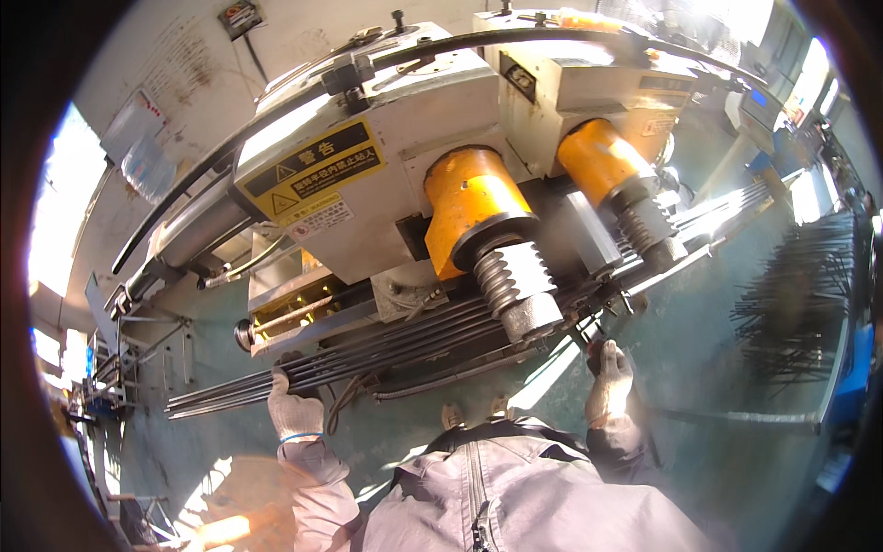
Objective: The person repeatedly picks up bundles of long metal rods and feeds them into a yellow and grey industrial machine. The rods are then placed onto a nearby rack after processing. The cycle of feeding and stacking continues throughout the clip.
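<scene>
A bundle of several long dark metal rods [395,346] runs along the front of a bending-type machine [405,120]. My left hand [296,412], in a light knitted glove with a dark palm, is closed round the rods near their left end, thumb on the near side and fingertips beyond. To the right, my right hand [609,386], gloved too, curls beside the machine's front edge. Its fingers are closed at a dark part there, too hidden to name. Between the hands, the rods pass by a ribbed roller [515,281] under an orange housing [474,198].
A second orange housing [602,161] with a ribbed roller sits farther right. A curved black hose [267,120] arches over the machine. Many thin rods [800,294] lie piled at the right. A metal frame [115,359] stands far left. My shoes [452,416] show on the green floor.
</scene>
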`<state>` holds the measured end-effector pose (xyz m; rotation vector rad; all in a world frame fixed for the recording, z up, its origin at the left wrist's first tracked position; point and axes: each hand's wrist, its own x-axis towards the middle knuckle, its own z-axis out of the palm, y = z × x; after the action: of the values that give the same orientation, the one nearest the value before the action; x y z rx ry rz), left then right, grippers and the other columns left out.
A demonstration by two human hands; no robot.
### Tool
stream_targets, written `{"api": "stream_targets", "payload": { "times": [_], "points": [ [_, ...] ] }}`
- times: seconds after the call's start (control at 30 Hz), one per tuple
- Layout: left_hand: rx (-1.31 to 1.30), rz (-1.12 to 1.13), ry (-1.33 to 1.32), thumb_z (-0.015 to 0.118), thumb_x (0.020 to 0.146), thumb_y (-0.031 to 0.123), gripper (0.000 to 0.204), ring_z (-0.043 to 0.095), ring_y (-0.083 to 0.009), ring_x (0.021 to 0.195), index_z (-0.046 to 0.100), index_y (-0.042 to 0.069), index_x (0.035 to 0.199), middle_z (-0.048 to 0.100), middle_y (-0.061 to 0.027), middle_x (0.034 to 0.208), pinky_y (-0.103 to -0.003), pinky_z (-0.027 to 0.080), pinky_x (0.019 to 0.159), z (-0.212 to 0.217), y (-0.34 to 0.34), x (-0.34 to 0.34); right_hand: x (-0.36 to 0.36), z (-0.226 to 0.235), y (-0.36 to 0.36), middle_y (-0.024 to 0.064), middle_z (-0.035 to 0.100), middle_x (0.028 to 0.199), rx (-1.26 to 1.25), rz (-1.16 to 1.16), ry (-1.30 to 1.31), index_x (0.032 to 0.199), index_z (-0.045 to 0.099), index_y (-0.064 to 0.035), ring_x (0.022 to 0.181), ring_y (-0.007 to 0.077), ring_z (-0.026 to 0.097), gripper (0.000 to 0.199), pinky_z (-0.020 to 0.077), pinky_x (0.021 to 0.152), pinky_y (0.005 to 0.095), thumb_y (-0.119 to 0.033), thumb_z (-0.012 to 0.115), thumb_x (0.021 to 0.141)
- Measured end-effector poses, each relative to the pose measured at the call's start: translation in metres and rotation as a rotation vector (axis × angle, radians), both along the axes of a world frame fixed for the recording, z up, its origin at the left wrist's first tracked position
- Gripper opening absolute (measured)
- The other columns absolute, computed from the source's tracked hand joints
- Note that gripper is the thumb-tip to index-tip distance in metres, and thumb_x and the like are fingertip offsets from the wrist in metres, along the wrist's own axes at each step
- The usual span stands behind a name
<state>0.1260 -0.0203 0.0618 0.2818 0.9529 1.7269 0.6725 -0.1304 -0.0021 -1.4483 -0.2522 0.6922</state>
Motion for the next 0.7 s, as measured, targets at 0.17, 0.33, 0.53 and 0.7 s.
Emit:
{"api": "stream_targets", "payload": {
  "times": [0.17,0.33,0.53,0.7],
  "points": [
    [-0.007,-0.136,0.005,0.062,0.118,0.032,0.04,0.071,-0.0319,0.132,0.071,0.002,0.142,0.074,-0.0151,0.143,-0.052,0.057,0.119,0.003,-0.007,0.072,0.0,-0.025,0.005,0.0082,0.079,0.103,-0.079,0.158,0.037,0.116,0.078,0.0023,0.092,0.0149,0.071,0.031,0.0551,0.086,0.0324,-0.027,0.069,0.113],
    [0.01,-0.269,-0.289,0.07,0.113,0.029,0.044,0.064,-0.035,0.143,0.067,0.003,0.149,0.071,-0.0157,0.152,-0.054,0.045,0.132,0.021,-0.009,0.112,-0.012,-0.049,0.016,0.0038,0.074,0.094,-0.164,0.287,-0.117,0.105,0.076,0.0026,0.082,0.0127,0.065,0.021,0.0507,0.076,0.0304,-0.018,0.073,0.108],
    [-0.021,-0.157,-0.39,0.066,0.115,0.032,0.044,0.067,-0.0352,0.138,0.068,0.0,0.145,0.074,-0.0176,0.146,-0.049,0.049,0.127,0.027,-0.021,0.011,-0.012,-0.112,-0.022,0.0028,0.075,0.086,-0.305,0.408,-0.129,0.099,0.077,-0.0034,0.073,0.0132,0.067,0.017,0.0486,0.062,0.0301,-0.018,0.075,0.106],
    [0.047,0.099,-0.32,0.067,0.113,0.029,0.041,0.072,-0.0396,0.128,0.07,-0.003,0.137,0.077,-0.0185,0.135,-0.056,0.053,0.12,0.017,-0.027,-0.161,-0.012,-0.192,-0.083,0.0044,0.075,0.081,-0.384,0.549,-0.358,0.09,0.072,-0.0116,0.07,0.0205,0.07,0.015,0.0496,0.065,0.037,-0.023,0.079,0.096]
  ]
}}
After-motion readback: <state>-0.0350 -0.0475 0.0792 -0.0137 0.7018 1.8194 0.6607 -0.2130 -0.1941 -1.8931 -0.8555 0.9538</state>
